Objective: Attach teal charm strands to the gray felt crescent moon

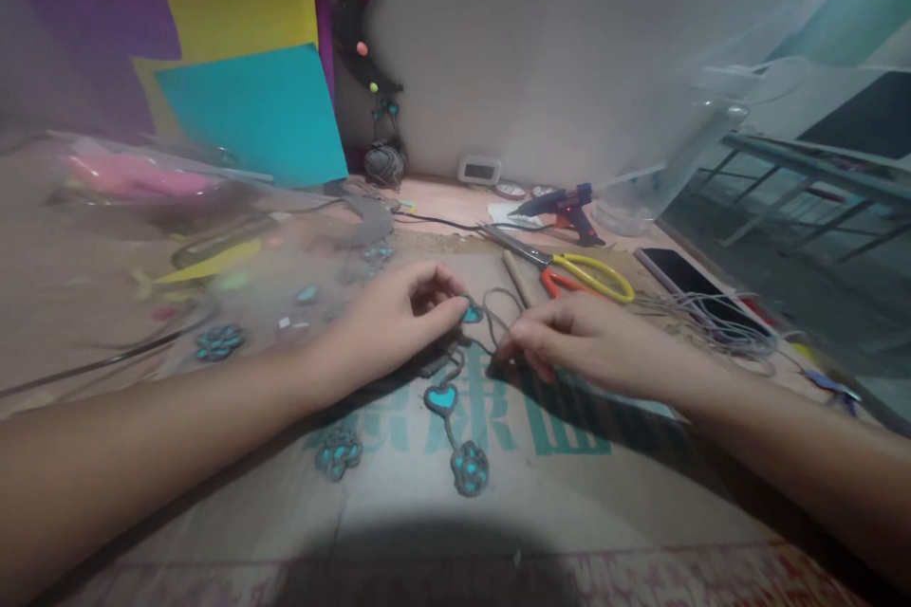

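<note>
My left hand (419, 313) pinches a small turquoise heart charm (472, 315) with a dark grey edging between thumb and fingers. Close by on the right, my right hand (569, 341) has its fingertips closed on a thin grey cord (491, 308), which loops up between the two hands. Below them on the cardboard (399, 531), a second turquoise heart (441, 398) hangs on grey cord from a grey-and-turquoise flower (470, 469). Another such flower (339, 453) lies to the left, under my left forearm.
Yellow-and-orange-handled scissors (533, 256), a wooden stick (517, 279) and a blue glue gun (566, 207) lie beyond my right hand. A phone (694, 289) has tangled cord (733, 322) over it. Coloured sheets (249, 114) and a grey yarn ball (384, 163) stand behind.
</note>
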`<control>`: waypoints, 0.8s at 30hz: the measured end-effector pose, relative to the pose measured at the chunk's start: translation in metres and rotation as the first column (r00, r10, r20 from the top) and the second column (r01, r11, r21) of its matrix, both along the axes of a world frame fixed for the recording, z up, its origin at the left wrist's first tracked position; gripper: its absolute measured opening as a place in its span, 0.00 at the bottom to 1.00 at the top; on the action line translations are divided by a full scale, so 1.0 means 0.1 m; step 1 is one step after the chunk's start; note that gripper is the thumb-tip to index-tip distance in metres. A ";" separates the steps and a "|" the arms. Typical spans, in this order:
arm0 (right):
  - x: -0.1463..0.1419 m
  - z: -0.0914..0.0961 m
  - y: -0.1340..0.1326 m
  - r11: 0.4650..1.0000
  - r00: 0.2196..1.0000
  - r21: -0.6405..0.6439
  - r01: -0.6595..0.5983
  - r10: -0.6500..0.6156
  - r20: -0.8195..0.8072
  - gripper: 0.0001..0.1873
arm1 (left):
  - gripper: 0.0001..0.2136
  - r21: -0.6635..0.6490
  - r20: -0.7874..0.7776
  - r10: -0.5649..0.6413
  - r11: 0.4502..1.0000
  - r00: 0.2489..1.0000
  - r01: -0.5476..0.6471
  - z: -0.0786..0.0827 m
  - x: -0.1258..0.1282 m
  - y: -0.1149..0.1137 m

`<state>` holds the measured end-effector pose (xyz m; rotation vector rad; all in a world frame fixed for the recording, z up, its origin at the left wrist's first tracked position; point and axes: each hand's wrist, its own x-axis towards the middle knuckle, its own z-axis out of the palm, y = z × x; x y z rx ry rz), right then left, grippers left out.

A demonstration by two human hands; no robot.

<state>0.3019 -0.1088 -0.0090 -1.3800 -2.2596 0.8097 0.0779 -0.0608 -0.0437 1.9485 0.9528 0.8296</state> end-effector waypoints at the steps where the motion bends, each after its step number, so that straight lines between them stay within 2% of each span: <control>1: -0.01 -0.03 0.00 0.996 0.998 0.080 0.041 -0.045 0.054 0.16 | 0.07 -0.011 0.003 0.009 1.000 1.000 -0.009 0.00 0.00 0.00; 3: -0.02 -0.09 0.01 0.948 0.983 0.275 0.158 -0.177 0.046 0.14 | 0.07 -0.006 0.006 0.012 1.000 1.000 -0.012 0.00 0.00 0.00; 4: -0.03 -0.13 0.02 0.933 0.978 0.297 0.201 -0.208 -0.010 0.16 | 0.07 0.003 0.003 0.006 1.000 1.000 -0.006 0.00 0.00 0.00; 5: -0.04 -0.16 0.03 0.942 0.974 0.251 0.223 -0.207 -0.092 0.16 | 0.07 0.015 0.000 -0.002 1.000 1.000 0.002 0.01 0.00 -0.01; 7: -0.05 -0.21 0.05 0.983 0.943 0.010 0.181 -0.171 -0.285 0.15 | 0.06 0.040 -0.010 -0.023 0.999 1.000 0.024 0.02 0.00 -0.02; 8: -0.06 -0.23 0.06 0.983 0.911 -0.128 0.134 -0.173 -0.374 0.15 | 0.06 0.053 -0.017 -0.037 0.998 0.999 0.037 0.02 0.00 -0.03; 10: -0.09 -0.25 0.06 0.938 0.846 -0.344 0.046 -0.219 -0.485 0.17 | 0.05 0.078 -0.028 -0.060 0.995 0.998 0.062 0.04 0.00 -0.04; 13: -0.12 -0.26 0.05 0.879 0.799 -0.477 -0.004 -0.284 -0.530 0.21 | 0.04 0.103 -0.044 -0.071 0.992 0.996 0.076 0.04 0.00 -0.04; 18: -0.14 -0.29 0.05 0.881 0.777 -0.472 0.015 -0.308 -0.550 0.19 | 0.05 0.134 -0.076 -0.063 0.988 0.995 0.073 0.01 -0.01 -0.03; 21: -0.14 -0.30 0.06 0.891 0.769 -0.444 0.098 -0.351 -0.535 0.15 | 0.06 0.140 -0.092 -0.067 0.987 0.994 0.080 0.01 -0.02 -0.03; 24: -0.13 -0.28 0.07 0.911 0.801 -0.361 0.201 -0.365 -0.475 0.07 | 0.07 0.142 -0.113 -0.063 0.987 0.992 0.079 0.01 -0.02 -0.02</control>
